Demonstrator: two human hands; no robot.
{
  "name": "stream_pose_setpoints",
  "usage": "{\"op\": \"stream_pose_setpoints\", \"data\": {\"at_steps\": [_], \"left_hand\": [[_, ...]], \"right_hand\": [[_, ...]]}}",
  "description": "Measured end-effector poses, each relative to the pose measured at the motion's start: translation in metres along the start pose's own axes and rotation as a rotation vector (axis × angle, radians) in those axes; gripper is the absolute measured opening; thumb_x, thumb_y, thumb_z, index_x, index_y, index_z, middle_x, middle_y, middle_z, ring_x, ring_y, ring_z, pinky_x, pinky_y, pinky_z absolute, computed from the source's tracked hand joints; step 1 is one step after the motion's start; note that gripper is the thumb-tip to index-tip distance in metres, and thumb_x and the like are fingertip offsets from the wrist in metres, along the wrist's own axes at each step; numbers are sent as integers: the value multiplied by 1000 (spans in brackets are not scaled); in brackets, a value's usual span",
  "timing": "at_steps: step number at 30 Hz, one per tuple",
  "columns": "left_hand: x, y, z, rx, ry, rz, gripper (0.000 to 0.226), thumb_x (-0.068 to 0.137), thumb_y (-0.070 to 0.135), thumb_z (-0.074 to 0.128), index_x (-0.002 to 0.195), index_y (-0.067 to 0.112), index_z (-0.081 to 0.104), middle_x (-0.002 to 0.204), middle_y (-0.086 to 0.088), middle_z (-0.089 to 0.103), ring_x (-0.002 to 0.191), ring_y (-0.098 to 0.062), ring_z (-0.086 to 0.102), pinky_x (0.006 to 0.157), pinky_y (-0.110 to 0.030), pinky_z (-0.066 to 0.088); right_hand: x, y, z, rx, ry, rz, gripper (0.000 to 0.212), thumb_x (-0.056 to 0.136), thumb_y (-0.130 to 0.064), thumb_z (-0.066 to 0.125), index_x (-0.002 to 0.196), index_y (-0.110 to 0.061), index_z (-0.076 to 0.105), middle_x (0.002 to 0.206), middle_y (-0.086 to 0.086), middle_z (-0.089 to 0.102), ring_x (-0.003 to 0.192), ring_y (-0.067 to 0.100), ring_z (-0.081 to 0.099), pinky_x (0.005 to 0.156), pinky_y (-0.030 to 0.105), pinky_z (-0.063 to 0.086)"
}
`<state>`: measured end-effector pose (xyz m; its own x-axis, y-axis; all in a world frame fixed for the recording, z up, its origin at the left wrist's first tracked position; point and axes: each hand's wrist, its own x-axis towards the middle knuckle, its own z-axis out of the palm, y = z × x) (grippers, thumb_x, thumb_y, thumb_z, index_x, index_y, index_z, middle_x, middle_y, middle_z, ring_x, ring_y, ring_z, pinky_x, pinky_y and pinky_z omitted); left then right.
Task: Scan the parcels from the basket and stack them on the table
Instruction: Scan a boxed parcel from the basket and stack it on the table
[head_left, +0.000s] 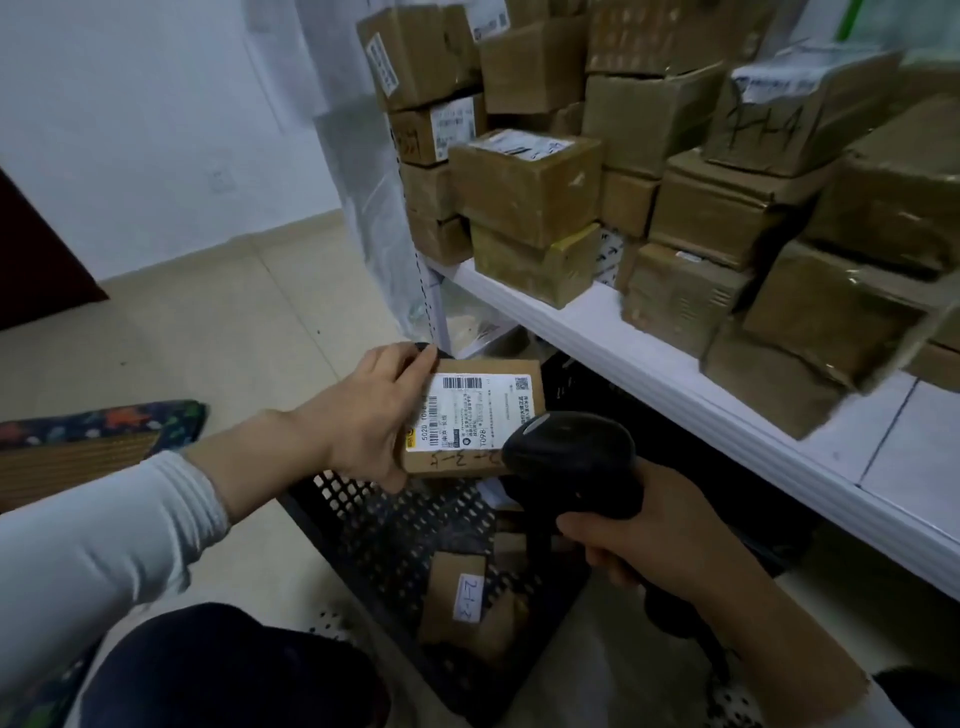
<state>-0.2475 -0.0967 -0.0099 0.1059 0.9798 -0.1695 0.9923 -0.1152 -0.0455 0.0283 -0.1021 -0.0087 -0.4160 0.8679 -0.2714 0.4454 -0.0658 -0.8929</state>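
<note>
Scan step in hand. Our left hand gripped parcel above basket, fingers curled round its edge, label up. Our right hand clasped scanner, nose just beside label. Next, we judged: read barcode, then stack parcel on counter.

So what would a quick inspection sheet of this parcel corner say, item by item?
Surface: white table, loaded with stacked boxes.
Job's things: parcel held label-up above the black basket; scanner with its head close to the label; second parcel lying inside the basket.
Clutter: patterned cushion at the far left.
Grippers: left hand grips the parcel; right hand grips the scanner.
Cables: nothing seen.
Surroundings: tiled floor, white wall.
</note>
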Motion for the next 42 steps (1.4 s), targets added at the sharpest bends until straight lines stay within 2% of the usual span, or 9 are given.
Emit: {"op": "stream_pose_setpoints", "data": {"at_steps": [4,8,11,13,18,24,29,34,42], "left_hand": [[-10,5,-10,121,239,73,120,46,60,56,137,-13,31,125,-32,45,114,-49,47,98,-45,44],[-12,8,-20,199,288,144,112,52,60,46,134,-16,37,125,-33,49,115,-47,48,101,-49,41],[-12,3,-28,216,197,183,109,54,54,51,139,-12,31,130,-31,46,121,-43,43,103,-44,37],[-9,-2,-33,209,140,212,115,55,44,67,147,-4,18,142,-28,35,133,-41,32,110,-40,29],[1,0,-54,245,-58,249,126,64,32,79,150,8,-10,156,-15,5,145,-26,1,119,-30,9],[8,9,-66,294,-102,242,131,63,30,82,150,12,-14,157,-8,0,145,-22,-3,115,-23,6],[11,11,-69,303,-83,237,136,60,31,84,149,15,-18,157,-8,0,146,-23,-3,119,-30,13],[12,11,-72,306,-73,234,138,60,32,84,149,17,-20,158,-5,-2,146,-21,-5,117,-29,12],[12,17,-79,317,-76,235,134,64,33,82,148,19,-21,158,-3,-5,146,-20,-7,119,-31,12]], "right_hand": [[-15,-7,-3,81,42,-19,21,77,-21,75,71,-7,60,52,11,63,42,14,54,44,20,44],[-25,-14,-7,44,68,-80,20,76,-19,75,67,-15,58,50,2,63,39,9,53,44,19,43],[-30,-16,-14,-104,103,-142,22,74,-26,76,66,-24,56,50,-10,62,43,1,55,49,17,44],[-32,-15,-20,-287,120,-194,21,72,-36,75,71,-31,54,58,-13,62,62,-3,59,62,17,47],[-37,-16,-19,-500,75,-302,21,77,-38,70,89,-31,55,80,-12,62,85,5,61,81,30,52],[-37,-17,-19,-499,100,-366,22,76,-38,70,89,-29,54,76,-9,61,79,5,60,75,26,50],[-37,-16,-23,-506,127,-393,23,76,-36,71,78,-30,49,67,-7,56,70,5,57,62,15,40],[-39,-17,-25,-508,123,-409,22,77,-36,71,83,-28,51,71,-7,58,74,8,58,68,21,47],[-42,-20,-28,-514,136,-410,23,79,-39,70,84,-32,49,72,-10,56,76,5,57,69,17,43]]}}
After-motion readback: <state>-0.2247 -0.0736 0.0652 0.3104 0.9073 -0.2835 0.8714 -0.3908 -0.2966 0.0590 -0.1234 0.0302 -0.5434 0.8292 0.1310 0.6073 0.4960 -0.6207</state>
